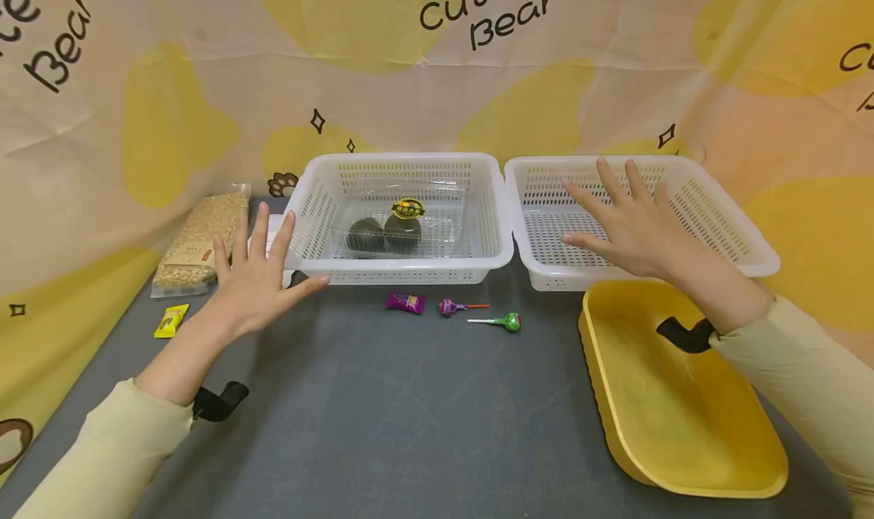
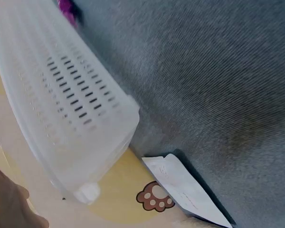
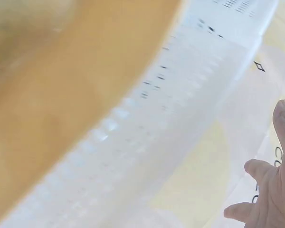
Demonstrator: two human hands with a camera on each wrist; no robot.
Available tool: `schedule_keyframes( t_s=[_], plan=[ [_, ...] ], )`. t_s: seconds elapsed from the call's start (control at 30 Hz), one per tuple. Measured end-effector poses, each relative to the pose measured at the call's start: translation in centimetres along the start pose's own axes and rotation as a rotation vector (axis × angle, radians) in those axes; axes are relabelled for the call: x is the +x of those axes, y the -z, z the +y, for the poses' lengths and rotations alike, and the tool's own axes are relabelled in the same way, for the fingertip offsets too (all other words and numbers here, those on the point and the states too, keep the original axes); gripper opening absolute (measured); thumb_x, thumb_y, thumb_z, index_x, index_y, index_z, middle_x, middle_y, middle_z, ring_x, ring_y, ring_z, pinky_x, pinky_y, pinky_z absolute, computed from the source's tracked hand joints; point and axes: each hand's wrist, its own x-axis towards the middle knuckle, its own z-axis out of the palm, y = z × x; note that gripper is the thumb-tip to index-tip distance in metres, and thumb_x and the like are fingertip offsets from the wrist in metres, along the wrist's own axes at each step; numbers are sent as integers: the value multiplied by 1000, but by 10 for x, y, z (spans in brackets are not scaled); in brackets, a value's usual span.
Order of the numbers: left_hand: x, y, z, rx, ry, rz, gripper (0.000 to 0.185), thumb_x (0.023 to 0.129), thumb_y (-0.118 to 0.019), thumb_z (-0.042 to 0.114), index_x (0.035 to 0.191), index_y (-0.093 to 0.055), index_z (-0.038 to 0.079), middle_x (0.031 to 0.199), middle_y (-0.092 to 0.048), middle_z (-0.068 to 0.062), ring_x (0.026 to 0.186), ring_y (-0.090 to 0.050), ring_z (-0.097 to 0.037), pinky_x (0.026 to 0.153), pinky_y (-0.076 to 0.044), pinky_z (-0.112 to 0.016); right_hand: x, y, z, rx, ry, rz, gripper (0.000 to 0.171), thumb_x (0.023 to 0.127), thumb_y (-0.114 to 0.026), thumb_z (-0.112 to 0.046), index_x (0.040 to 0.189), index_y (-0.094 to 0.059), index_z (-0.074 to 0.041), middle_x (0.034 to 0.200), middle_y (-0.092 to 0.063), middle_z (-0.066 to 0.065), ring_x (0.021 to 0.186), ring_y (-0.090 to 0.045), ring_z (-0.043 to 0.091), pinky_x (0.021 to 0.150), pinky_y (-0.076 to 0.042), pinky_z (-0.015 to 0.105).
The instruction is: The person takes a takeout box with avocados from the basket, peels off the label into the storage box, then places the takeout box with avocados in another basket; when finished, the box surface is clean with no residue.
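My left hand [image 1: 256, 272] hovers flat with fingers spread, just left of the front corner of a white slotted basket [image 1: 321, 200]; it holds nothing. That basket contains a clear plastic pack with two dark round items [image 1: 385, 233]. My right hand [image 1: 624, 219] is spread open above a second white basket [image 1: 724, 215], which has nothing in it. On the grey table in front of the baskets lie a purple candy wrapper [image 1: 405, 302], a purple lollipop [image 1: 452, 306] and a green lollipop [image 1: 504, 322]. The left wrist view shows the basket's corner [image 2: 80, 118].
A yellow tray [image 1: 683, 397] sits at the front right, under my right forearm. A bag of grain [image 1: 201, 238] and a small yellow packet [image 1: 171, 321] lie at the left. A white packet [image 2: 185, 187] lies beside the left basket. A patterned cloth backdrop surrounds the table.
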Motion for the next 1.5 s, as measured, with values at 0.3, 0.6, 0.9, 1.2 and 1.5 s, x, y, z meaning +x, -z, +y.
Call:
schedule_keyframes(
  t_s=[0.3, 0.6, 0.9, 1.2, 1.5],
  plan=[
    [24, 10, -12, -140, 59, -6, 108, 89, -50, 70, 158, 16, 19, 161, 33, -6, 150, 28, -41, 109, 13, -78, 31, 19, -22, 122, 10, -33, 79, 94, -32, -74, 159, -2, -39, 165, 20, 13, 149, 15, 53, 110, 0, 81],
    [48, 16, -32, -397, 61, -79, 114, 87, -67, 52, 158, 14, 14, 165, 22, -12, 153, 17, -42, 117, -2, -73, 64, 26, -44, 197, 51, -37, 78, 96, -33, -71, 158, 0, -38, 166, 15, 18, 150, 10, 54, 115, -1, 76],
    [54, 9, -42, -704, 134, -232, 112, 89, -71, 38, 158, 16, 27, 168, 1, -15, 150, -24, -46, 115, -29, -65, 100, 24, -63, 373, 73, -40, 77, 97, -39, -67, 160, -8, -34, 167, 8, 20, 152, 3, 50, 116, -10, 75],
    [55, 1, -47, -865, 140, -313, 107, 91, -69, 24, 158, 14, 28, 165, -8, -23, 140, -35, -39, 112, -34, -62, 128, 23, -76, 504, 124, -15, 69, 101, -46, -50, 159, -22, -21, 166, -10, 22, 155, -7, 40, 124, -10, 61],
    [56, -1, -49, -901, 119, -353, 109, 90, -70, 18, 158, 14, 27, 161, -15, -23, 118, -51, -12, 89, -48, -20, 147, 27, -86, 636, 135, -94, 62, 101, -53, -33, 154, -33, -9, 162, -32, 11, 153, -23, 31, 125, -21, 48]
  ],
)
